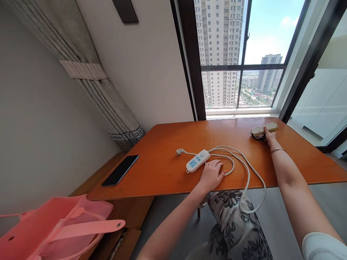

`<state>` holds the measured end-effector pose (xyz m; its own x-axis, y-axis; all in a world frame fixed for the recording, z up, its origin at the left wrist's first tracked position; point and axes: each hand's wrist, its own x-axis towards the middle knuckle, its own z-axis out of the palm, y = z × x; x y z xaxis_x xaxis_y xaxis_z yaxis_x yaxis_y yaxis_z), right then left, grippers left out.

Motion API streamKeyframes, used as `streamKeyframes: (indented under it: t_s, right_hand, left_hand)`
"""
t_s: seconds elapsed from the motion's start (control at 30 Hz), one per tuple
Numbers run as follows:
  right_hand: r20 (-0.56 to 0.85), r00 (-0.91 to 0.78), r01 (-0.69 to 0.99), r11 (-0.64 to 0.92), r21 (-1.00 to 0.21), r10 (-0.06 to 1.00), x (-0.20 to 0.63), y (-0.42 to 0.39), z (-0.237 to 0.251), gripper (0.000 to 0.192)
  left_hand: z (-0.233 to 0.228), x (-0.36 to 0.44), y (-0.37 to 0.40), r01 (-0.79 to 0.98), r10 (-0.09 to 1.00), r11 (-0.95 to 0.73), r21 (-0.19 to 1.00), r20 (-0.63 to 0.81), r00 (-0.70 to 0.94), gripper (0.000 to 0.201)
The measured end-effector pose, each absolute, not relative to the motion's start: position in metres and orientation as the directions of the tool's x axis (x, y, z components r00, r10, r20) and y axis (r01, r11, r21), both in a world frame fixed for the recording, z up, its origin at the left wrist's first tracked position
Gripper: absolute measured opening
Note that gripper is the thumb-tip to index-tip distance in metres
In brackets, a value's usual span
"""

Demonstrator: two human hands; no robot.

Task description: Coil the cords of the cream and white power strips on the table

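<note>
At the table's far right, your right hand (pixel 269 136) rests fingers-down on the beige power strip (pixel 264 129): light, rigid; grasp its body. Your left hand (pixel 211 176) lies flat, holding nothing, beside the white power strip (pixel 197 160).

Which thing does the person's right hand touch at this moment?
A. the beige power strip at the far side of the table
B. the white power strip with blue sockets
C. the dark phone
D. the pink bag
A: the right hand reaches out to the beige power strip near the window, while the left hand rests by the white power strip.
</note>
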<state>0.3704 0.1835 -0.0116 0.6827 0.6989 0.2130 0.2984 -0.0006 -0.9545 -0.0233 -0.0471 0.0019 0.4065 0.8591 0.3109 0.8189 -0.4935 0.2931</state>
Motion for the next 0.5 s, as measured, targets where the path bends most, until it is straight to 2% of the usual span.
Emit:
streamKeyframes:
  t_s: [0.13,0.27,0.4,0.5]
  right_hand:
    - [0.109,0.704,0.28,-0.133,-0.951,0.702,0.377,0.191,-0.009,0.053]
    - [0.062,0.717,0.3,-0.228,-0.926,0.694,0.383,0.193,-0.008,0.06]
    - [0.079,0.74,0.339,-0.268,-0.902,0.668,0.387,0.191,-0.012,0.068]
    - [0.16,0.735,0.391,-0.22,-0.894,0.659,0.387,0.189,-0.018,0.07]
  left_hand:
    - [0.003,-0.024,-0.049,0.822,0.86,-0.493,0.285,0.304,0.41,0.034]
    - [0.003,-0.024,-0.05,0.821,0.858,-0.496,0.284,0.304,0.414,0.034]
    - [0.002,-0.024,-0.05,0.817,0.856,-0.499,0.29,0.314,0.411,0.033]
    - [0.001,-0.024,-0.049,0.817,0.854,-0.499,0.289,0.321,0.409,0.033]
